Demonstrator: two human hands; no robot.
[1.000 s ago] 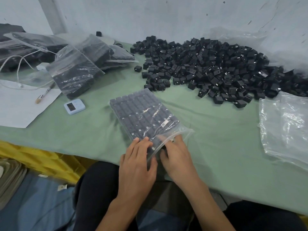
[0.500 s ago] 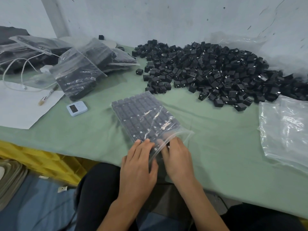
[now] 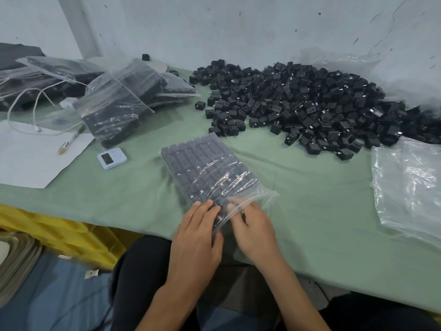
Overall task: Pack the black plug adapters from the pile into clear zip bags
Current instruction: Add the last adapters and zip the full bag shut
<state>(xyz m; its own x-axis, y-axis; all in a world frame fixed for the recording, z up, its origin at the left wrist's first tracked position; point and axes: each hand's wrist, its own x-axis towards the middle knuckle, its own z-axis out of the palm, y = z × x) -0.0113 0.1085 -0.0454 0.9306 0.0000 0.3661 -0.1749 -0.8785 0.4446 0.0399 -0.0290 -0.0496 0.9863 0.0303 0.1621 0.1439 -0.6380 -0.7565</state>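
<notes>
A clear zip bag lies on the green table, filled with neat rows of black plug adapters. Its open mouth faces me. My left hand lies flat on top of the bag's near end, fingers straight and pressing the plastic down. My right hand reaches into the mouth, its fingertips showing through the plastic against the nearest row of adapters. The loose pile of black adapters spreads across the far right of the table, apart from both hands.
Several filled bags are stacked at the far left. A stack of empty clear bags lies on the right. Left of the bag sit a small white timer, a paper sheet, a pen and a white cable. Yellow crates stand below the table edge.
Both hands stay at the bag's mouth with hardly any movement. Only the view has shifted a little.
</notes>
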